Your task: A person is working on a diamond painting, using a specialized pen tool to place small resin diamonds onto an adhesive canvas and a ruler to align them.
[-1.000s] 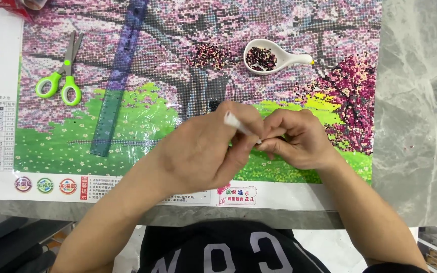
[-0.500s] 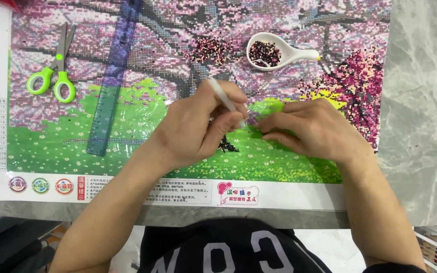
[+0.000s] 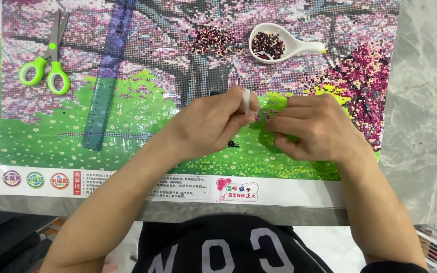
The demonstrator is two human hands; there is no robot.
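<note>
Gripping a white pen tool (image 3: 247, 102), nearly upright, tip pointing down onto the bead canvas (image 3: 142, 121) at centre. Closing the left hand (image 3: 209, 125) around that pen tool, thumb and forefinger pinched tight on the shaft. Resting the right hand (image 3: 315, 132) just at 3 o'clock of the tip, fingers curled and pressing on the green part of the canvas; whether holding anything, impossible to tell. Lying at 1 o'clock: a white spoon-shaped tray (image 3: 282, 46) carrying dark beads. Lying at 10 o'clock: a translucent ruler (image 3: 108, 76), and beyond, green-handled scissors (image 3: 45, 59). Bordering at 3 o'clock: grey marble table (image 3: 426, 101).
</note>
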